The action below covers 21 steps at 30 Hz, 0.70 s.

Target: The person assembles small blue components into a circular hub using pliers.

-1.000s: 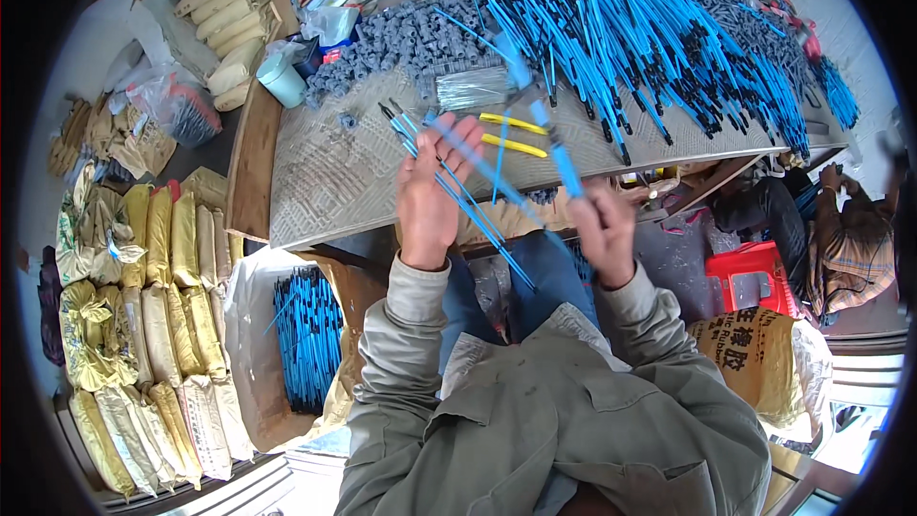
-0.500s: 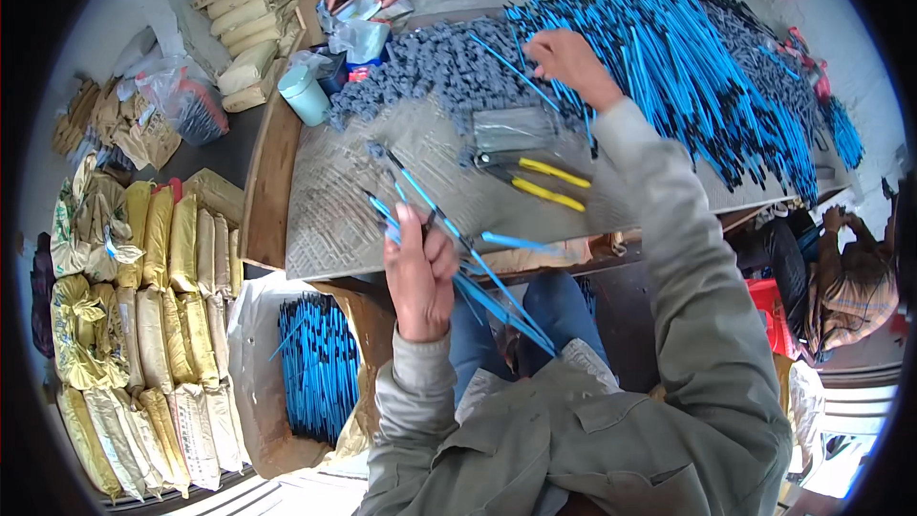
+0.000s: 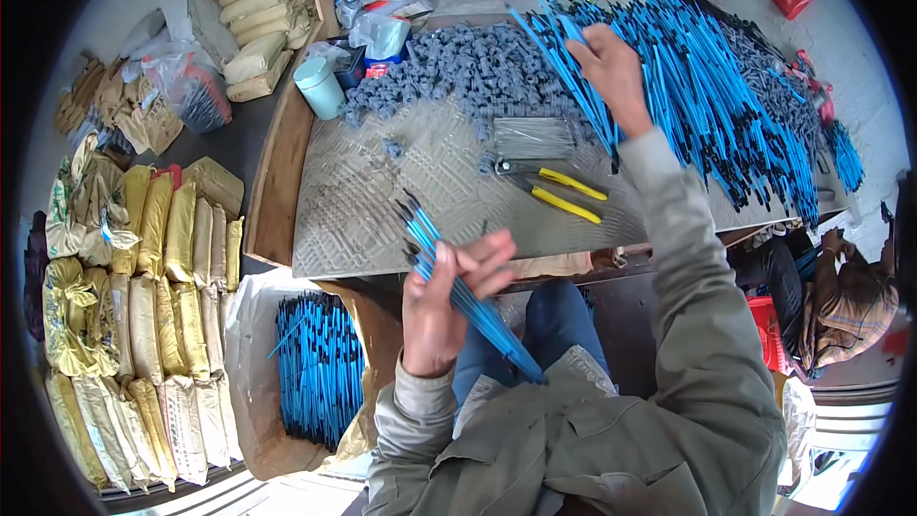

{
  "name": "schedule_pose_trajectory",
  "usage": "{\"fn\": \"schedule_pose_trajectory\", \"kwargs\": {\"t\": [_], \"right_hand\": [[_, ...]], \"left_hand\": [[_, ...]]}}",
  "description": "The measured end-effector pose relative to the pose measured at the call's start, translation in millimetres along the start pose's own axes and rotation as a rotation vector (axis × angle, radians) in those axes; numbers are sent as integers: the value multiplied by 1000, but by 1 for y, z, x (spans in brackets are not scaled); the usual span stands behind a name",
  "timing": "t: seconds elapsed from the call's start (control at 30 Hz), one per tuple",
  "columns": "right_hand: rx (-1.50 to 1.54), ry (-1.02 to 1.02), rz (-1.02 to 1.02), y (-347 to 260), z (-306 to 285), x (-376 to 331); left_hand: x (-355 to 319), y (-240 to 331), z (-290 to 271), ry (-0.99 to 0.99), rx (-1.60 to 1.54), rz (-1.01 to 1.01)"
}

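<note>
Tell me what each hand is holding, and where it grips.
The left hand grips a bundle of blue rods around its middle. The right hand clutches several blue rods near their lower ends.

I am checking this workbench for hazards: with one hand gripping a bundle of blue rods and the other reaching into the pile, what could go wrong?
The left hand grips a loose bundle of thin blue rods over the lap; some might slip out and fall. The right hand lifts several rods from the big tangled pile of blue rods, which could drag neighbours off the table. The yellow-handled pliers lie under the reaching arm and could be knocked.
</note>
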State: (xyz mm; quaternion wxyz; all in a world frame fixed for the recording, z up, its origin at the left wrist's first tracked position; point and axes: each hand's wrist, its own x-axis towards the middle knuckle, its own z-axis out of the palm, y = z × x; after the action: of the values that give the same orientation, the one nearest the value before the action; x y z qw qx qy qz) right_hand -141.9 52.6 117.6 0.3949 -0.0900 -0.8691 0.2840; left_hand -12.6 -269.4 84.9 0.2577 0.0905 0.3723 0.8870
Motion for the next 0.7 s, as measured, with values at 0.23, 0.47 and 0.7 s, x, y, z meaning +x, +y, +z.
{"fn": "schedule_pose_trajectory", "kwargs": {"t": [0.23, 0.47, 0.7], "right_hand": [[509, -28, 24, -81, -105, -166], [638, -405, 83, -89, -59, -203], [-507, -291, -67, 30, 21, 7]], "left_hand": [[41, -2, 3, 117, 86, 231], [41, -12, 16, 120, 325, 350], [11, 23, 16, 123, -134, 292]]}}
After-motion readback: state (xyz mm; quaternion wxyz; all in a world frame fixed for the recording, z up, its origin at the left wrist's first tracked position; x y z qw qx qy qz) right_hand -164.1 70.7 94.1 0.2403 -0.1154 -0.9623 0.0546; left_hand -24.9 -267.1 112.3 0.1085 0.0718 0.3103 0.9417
